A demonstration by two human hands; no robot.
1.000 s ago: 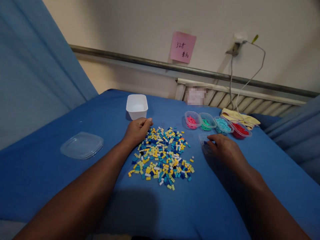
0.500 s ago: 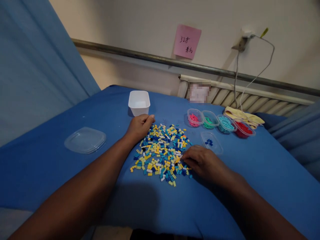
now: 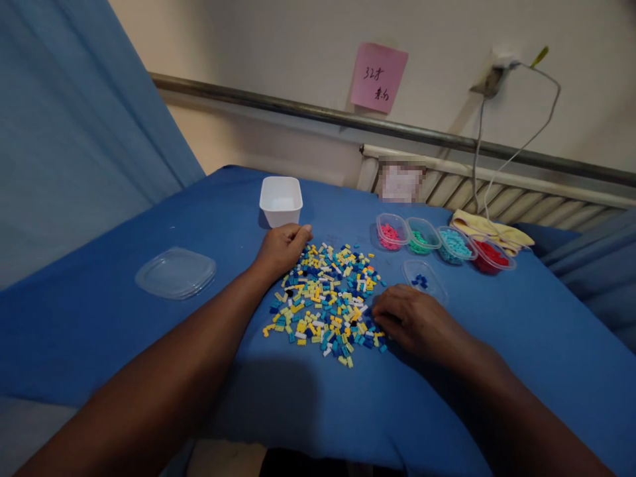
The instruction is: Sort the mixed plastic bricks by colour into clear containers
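Observation:
A pile of small bricks point(image 3: 325, 301) in yellow, blue, teal and white lies on the blue cloth point(image 3: 149, 331). My left hand point(image 3: 281, 248) rests at the pile's far left edge, fingers curled together. My right hand point(image 3: 415, 321) lies at the pile's right edge, fingers bent down onto the bricks; what they pinch, if anything, is hidden. Just beyond it stands a clear tub point(image 3: 428, 281) with a few dark blue bricks.
A row of clear tubs holds pink point(image 3: 391, 233), green point(image 3: 421, 238), teal point(image 3: 453, 245) and red point(image 3: 491, 255) bricks. A white bowl point(image 3: 281, 199) stands behind my left hand, a clear lid point(image 3: 176, 273) at the left. A yellow cloth point(image 3: 497, 232) and cables lie at the back right.
My right hand left the clear tub with dark blue bricks and came back to the pile's right edge. The left hand stayed put. The view drifted slightly.

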